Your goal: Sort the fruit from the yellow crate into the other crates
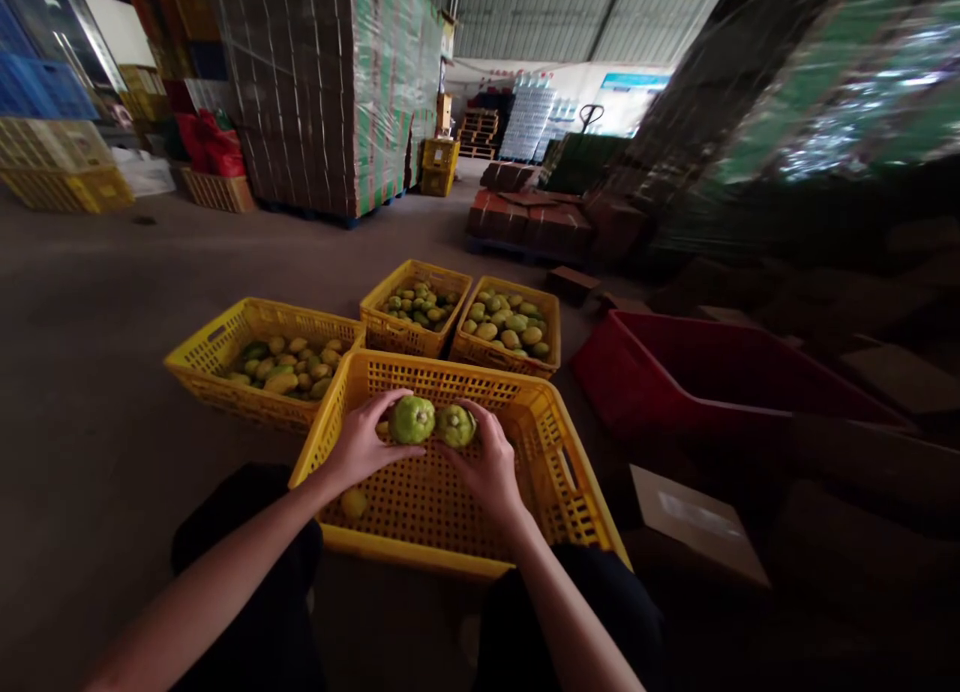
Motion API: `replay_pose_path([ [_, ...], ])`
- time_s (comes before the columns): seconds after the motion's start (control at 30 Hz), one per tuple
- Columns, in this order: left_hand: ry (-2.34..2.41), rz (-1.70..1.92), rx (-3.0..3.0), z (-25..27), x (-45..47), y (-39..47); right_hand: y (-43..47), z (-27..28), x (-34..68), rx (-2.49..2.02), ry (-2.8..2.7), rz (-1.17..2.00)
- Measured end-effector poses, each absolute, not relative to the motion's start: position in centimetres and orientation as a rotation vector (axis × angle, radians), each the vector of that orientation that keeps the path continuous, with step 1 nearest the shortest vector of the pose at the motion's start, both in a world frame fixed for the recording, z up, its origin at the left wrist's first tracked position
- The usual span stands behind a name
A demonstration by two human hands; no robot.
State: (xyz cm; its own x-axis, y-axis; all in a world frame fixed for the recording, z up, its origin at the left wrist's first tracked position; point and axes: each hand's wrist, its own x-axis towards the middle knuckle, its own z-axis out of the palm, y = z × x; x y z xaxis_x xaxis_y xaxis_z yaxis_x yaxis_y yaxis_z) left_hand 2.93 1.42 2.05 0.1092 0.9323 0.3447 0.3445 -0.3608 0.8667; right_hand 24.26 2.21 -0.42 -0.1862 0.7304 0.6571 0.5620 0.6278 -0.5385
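My left hand point(366, 442) is closed around a round, knobbly green fruit point(411, 420), thumb below and fingers above. Another green fruit point(455, 426), slightly smaller, is gripped by my right hand point(491, 464). The two fruits are side by side, almost touching, with their pale ends facing me. Both hands hold them over a yellow plastic crate point(450, 560) with a perforated floor, set between my knees. A small yellow fruit point(353, 502) lies in its near left corner. My hands and the fruits hide part of the crate's far side.
Beyond are a wide yellow crate point(206, 357) at left and two smaller yellow crates, one left point(405, 342) and one right point(504, 360), all holding yellow-green fruits. A red tub point(652, 402) and cardboard box point(697, 517) stand at right. Wrapped pallet stacks point(292, 92) rise behind.
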Motion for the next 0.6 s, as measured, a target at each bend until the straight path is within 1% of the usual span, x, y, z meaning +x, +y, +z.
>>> replay_pose_path([
  [0.17, 1.192, 1.218, 1.744, 2.2, 3.0, 1.5, 1.9, -0.5, 24.6, -1.046, -1.868, 0.227],
  [0.33, 1.168, 1.174, 1.716, 2.1, 3.1, 1.5, 1.2, -0.1, 24.8, -1.079, -1.824, 0.383],
  [0.4, 1.148, 1.16, 1.625, 1.7, 3.1, 1.6, 1.0, 0.2, 24.7, -1.089, -1.727, 0.568],
  [0.53, 1.082, 1.063, 1.18, 0.6, 3.2, 2.3, 0.8, 0.7, 24.0, -1.079, -1.358, 1.214],
  [0.6, 1.068, 0.909, 0.888, 0.1, 3.4, 2.6, 0.6, 0.7, 23.5, -1.089, -1.154, 1.486],
])
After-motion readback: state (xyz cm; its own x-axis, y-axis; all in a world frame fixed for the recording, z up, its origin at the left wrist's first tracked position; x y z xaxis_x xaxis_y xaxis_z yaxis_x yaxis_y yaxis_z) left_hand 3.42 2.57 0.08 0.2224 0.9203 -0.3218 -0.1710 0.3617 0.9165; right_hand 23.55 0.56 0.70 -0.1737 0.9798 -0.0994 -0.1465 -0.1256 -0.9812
